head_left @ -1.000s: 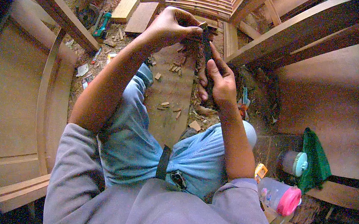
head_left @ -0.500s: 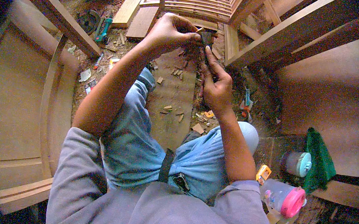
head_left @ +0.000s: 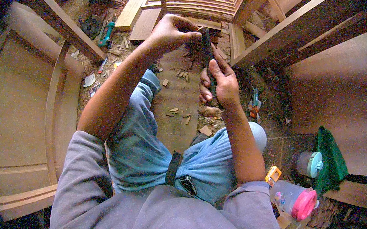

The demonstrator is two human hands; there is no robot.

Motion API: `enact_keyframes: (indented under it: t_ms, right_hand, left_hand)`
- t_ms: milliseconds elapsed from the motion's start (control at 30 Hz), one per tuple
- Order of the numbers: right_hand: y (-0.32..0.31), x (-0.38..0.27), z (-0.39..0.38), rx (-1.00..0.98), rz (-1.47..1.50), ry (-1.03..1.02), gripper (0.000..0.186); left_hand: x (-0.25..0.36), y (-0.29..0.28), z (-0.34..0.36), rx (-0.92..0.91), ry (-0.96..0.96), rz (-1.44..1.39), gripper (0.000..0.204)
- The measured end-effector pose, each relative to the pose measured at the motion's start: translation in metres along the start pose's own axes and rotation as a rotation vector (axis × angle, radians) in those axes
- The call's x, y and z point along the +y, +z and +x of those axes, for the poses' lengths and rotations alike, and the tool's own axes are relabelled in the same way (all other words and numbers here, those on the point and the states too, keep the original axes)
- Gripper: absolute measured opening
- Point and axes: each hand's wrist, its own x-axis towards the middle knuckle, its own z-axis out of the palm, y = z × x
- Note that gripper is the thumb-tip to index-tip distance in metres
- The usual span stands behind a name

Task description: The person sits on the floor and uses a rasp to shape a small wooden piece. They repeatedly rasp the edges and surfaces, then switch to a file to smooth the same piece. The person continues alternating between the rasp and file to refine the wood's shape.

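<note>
A dark, narrow tool [head_left: 207,49] is gripped in the closed right hand [head_left: 218,80], held upright above the knees, over the plank [head_left: 179,96] on the floor. Its upper end is pinched by the curled fingers of the left hand [head_left: 171,34]. What exactly is pinched there cannot be told. A slip is the likely risk: the fingers sit right at the tool's tip, and a sudden give could nick them. Compared with a second ago, both hands are raised slightly farther from the body. Wood chips [head_left: 179,112] are scattered below.
</note>
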Motion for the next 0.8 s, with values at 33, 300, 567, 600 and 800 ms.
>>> enact_keyframes:
  t_ms: [33, 300, 567, 600, 800]
  right_hand:
    - [0.0, 0.0, 0.0, -0.021, 0.078, -0.007, 0.044]
    - [-0.009, 0.0, 0.017, 0.163, -0.163, -0.106, 0.039]
    - [-0.033, -0.022, 0.005, 0.129, -0.127, -0.142, 0.042]
    - [-0.031, -0.023, 0.003, 0.112, -0.155, -0.187, 0.043]
    - [-0.015, -0.033, -0.006, 0.007, -0.246, -0.185, 0.045]
  left_hand:
    - [-0.001, -0.001, 0.001, 0.007, -0.011, -0.009, 0.027]
    - [-0.002, 0.025, -0.007, -0.211, 0.082, 0.017, 0.027]
    - [0.019, 0.04, -0.006, -0.033, -0.004, -0.3, 0.034]
    - [0.022, 0.039, -0.005, -0.006, 0.016, -0.351, 0.033]
    - [0.03, 0.035, -0.002, 0.038, -0.11, -0.548, 0.028]
